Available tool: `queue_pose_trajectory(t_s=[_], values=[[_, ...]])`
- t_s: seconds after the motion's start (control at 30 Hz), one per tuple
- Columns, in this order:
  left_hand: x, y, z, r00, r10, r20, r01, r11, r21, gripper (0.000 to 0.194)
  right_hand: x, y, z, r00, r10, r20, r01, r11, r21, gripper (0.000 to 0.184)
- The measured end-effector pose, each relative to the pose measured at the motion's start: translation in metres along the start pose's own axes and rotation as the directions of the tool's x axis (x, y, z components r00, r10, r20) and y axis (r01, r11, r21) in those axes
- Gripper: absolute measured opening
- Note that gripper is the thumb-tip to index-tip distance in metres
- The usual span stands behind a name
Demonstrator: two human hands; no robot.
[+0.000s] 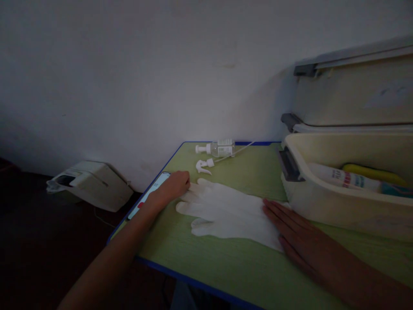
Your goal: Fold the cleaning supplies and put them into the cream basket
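Flat and palm down, fingers together, a person's right hand [301, 239] rests nearest the camera on a pale-green table [232, 271] edged in blue. Just beyond it stands an open cream plastic box [318, 206]. Between the hands lies a thin white glove [229, 211], cuff under the right, fingertips at the curled left hand [177, 184]; whether that hand pinches or presses is hidden. Opposing pulls could tear the glove; an inward push could wrinkle it. A slim lit phone [156, 189] partly behind the left forearm risks a nudge over the edge. Beyond the left hand, a clear white-pumped bottle [222, 148], on its side, could roll if bumped, knocking a white trigger spray head [204, 165].
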State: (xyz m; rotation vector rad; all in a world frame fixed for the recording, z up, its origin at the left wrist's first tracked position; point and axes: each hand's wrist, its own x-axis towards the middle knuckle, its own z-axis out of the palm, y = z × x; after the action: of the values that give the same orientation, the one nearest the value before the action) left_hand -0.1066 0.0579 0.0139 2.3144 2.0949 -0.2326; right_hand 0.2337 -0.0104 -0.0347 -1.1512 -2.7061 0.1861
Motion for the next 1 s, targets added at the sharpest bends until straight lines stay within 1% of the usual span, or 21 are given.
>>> queue_pose_trajectory(t_s=[0.13, 0.27, 0.43, 0.6, 0.73, 0.83, 0.9, 0.93, 1.0], values=[[0.0, -0.001, 0.007, 1.0, 0.009, -0.025, -0.009, 1.0, 0.018, 0.02, -0.001, -0.001, -0.002, 1.0, -0.011, 0.013, 0.011, 1.0, -0.01, 0.055], [-0.008, 0.007, 0.009, 0.999, 0.003, -0.048, -0.001, 0.998, 0.058, 0.024, -0.001, -0.002, -0.003, 0.999, -0.037, -0.006, 0.037, 0.999, -0.04, 0.055], [-0.019, 0.02, 0.007, 0.996, -0.002, -0.094, 0.015, 0.991, 0.131, 0.026, -0.001, 0.001, 0.001, 0.999, -0.036, -0.021, 0.036, 0.999, -0.025, 0.054], [-0.024, 0.028, 0.004, 0.991, -0.007, -0.132, 0.03, 0.983, 0.179, 0.028, -0.003, 0.003, 0.002, 0.998, -0.045, -0.046, 0.045, 0.999, -0.007, 0.053], [-0.028, 0.036, 0.0, 0.985, 0.041, -0.171, 0.007, 0.963, 0.269, 0.031, -0.002, -0.001, -0.004, 0.998, -0.056, -0.038, 0.055, 0.998, -0.029, 0.054], [-0.031, 0.044, -0.006, 0.972, 0.076, -0.224, 0.004, 0.942, 0.335, 0.033, 0.0, -0.006, -0.008, 0.998, -0.053, -0.036, 0.052, 0.998, -0.04, 0.054], [-0.033, 0.054, -0.009, 0.958, 0.112, -0.262, -0.029, 0.954, 0.299, 0.031, 0.002, -0.007, -0.008, 0.997, -0.054, -0.047, 0.052, 0.997, -0.058, 0.055], [-0.034, 0.06, -0.009, 0.95, 0.147, -0.274, -0.074, 0.963, 0.258, 0.029, 0.002, -0.007, -0.008, 0.997, -0.057, -0.051, 0.053, 0.996, -0.072, 0.055], [-0.038, 0.075, -0.007, 0.926, 0.253, -0.281, -0.217, 0.964, 0.155, 0.026, 0.003, -0.006, -0.006, 0.996, -0.061, -0.058, 0.056, 0.994, -0.095, 0.055]])
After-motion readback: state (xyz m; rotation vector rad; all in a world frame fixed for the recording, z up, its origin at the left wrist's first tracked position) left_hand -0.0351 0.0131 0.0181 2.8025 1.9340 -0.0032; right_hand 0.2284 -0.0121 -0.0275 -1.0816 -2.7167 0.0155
